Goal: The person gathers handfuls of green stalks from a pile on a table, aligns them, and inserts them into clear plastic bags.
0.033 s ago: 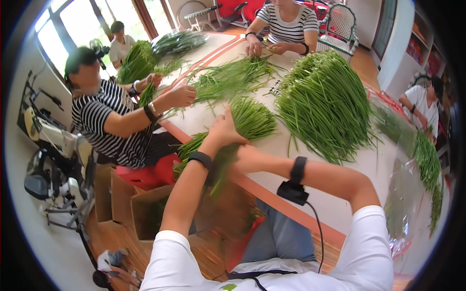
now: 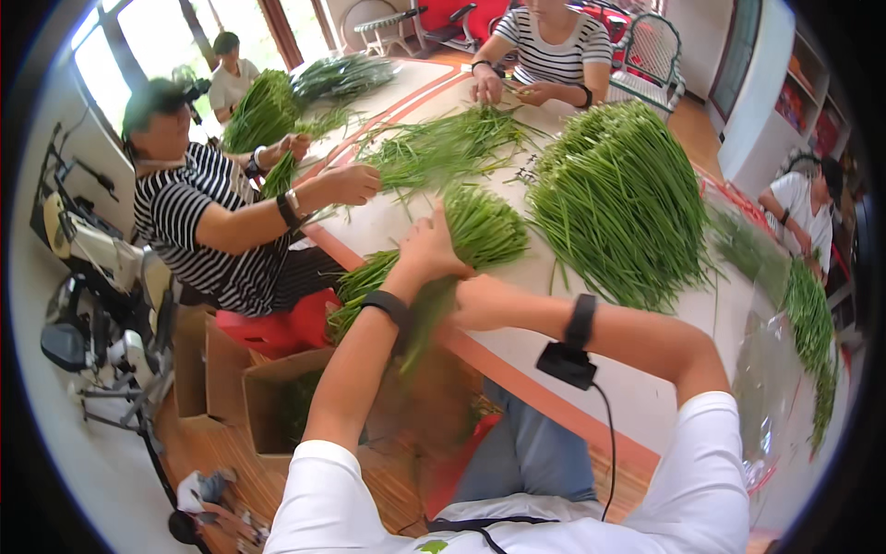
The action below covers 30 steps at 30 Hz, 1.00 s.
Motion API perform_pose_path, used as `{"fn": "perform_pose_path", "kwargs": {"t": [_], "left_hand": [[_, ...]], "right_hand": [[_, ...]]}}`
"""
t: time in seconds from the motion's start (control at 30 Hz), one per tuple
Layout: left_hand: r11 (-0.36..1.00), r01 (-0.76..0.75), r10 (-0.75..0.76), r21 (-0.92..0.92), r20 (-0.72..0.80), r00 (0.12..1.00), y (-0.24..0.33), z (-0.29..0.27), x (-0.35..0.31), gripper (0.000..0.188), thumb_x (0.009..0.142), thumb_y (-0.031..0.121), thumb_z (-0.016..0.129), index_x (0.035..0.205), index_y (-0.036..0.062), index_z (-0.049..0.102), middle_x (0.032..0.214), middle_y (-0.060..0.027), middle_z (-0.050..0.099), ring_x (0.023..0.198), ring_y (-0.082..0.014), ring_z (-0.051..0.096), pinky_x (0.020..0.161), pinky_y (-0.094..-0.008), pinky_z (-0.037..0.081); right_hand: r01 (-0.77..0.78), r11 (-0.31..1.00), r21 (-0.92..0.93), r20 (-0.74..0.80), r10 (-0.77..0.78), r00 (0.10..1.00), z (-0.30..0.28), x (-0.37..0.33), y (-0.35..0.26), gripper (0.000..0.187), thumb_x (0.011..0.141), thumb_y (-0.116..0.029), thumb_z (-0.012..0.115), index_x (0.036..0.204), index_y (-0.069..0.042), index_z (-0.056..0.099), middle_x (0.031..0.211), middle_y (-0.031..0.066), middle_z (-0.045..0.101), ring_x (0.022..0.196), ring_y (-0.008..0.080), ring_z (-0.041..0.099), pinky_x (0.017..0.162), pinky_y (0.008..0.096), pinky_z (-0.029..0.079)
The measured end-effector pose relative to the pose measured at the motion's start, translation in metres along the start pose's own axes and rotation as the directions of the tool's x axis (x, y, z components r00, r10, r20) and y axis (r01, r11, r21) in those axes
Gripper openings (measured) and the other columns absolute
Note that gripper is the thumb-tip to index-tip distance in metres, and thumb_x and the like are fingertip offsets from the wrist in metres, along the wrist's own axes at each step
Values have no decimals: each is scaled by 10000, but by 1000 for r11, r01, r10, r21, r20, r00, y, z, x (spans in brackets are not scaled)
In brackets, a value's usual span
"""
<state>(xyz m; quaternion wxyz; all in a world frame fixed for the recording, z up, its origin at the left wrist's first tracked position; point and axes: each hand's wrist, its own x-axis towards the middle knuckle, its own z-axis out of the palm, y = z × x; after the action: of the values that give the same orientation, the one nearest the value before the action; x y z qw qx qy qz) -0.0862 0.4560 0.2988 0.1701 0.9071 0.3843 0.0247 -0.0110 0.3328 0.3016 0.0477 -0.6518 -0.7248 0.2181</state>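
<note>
The person's left hand [image 2: 427, 249] lies over a bundle of green, chive-like stalks [image 2: 489, 223], its fingers partly spread and bent; how firmly it grips cannot be told. The right hand [image 2: 482, 302] sits just beside it at four o'clock, its fingers curled in and mostly hidden, so what it has hold of cannot be told. Under the hands, some green stalks [image 2: 426, 319] hang as a blur. The bundle rests on the white table [image 2: 628, 392], its pale tips at one o'clock from the hands, its other end at nine.

Farther out, a large heap of the same stalks [image 2: 623, 208] stands at two o'clock, and loose stalks [image 2: 434, 152] lie scattered at twelve. A co-worker in a striped shirt [image 2: 212, 217] sits between nine and ten o'clock, another striped-shirted co-worker [image 2: 558, 51] at one, hands on stalks. Clear plastic [image 2: 761, 392] lies at four o'clock; an open cardboard box [image 2: 277, 406] stands on the floor at eight.
</note>
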Motion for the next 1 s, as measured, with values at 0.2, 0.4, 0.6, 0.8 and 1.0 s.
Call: {"fn": "perform_pose_path", "kwargs": {"t": [0.2,0.4,0.6,0.8,1.0], "left_hand": [[1000,-18,16,-24,-101,995,-10,10,-4,1181,487,419,779,1386,8,131,1203,-260,425,1133,-406,415,902,-502,349],[998,-45,39,-37,-164,986,-6,13,-5,1177,477,386,799,1388,35,142,1252,-278,379,1185,-411,363,931,-496,320],[988,-65,34,-140,-209,977,-8,14,-15,1149,463,330,788,1388,43,169,1170,-257,421,1086,-380,428,900,-467,322],[975,-132,65,-178,-337,939,-7,18,-8,1085,452,268,755,1361,10,222,1118,-267,436,1010,-382,459,864,-460,352],[980,-99,47,-172,-284,958,-5,16,-14,1091,445,266,747,1365,19,216,1121,-257,432,1008,-379,461,878,-441,348]], "right_hand": [[122,909,-398,-206,-218,954,-125,61,-2,472,772,-404,573,1120,-89,519,859,177,604,758,374,599,699,420,496],[68,975,-212,228,-19,974,-80,202,86,1144,591,-832,486,1434,-272,-47,1440,306,-6,1311,502,-71,1047,580,31],[-71,946,-316,69,98,993,-74,241,94,948,623,-836,432,1389,-463,16,1493,107,-94,1338,448,-56,933,744,61],[-124,940,-319,-39,118,992,-90,320,106,841,697,-818,340,1394,-453,44,1500,81,-65,1345,436,-17,933,739,88],[-65,928,-366,-87,35,996,-94,360,109,801,717,-815,296,1396,-435,107,1503,74,-9,1348,424,32,944,726,133]]}}
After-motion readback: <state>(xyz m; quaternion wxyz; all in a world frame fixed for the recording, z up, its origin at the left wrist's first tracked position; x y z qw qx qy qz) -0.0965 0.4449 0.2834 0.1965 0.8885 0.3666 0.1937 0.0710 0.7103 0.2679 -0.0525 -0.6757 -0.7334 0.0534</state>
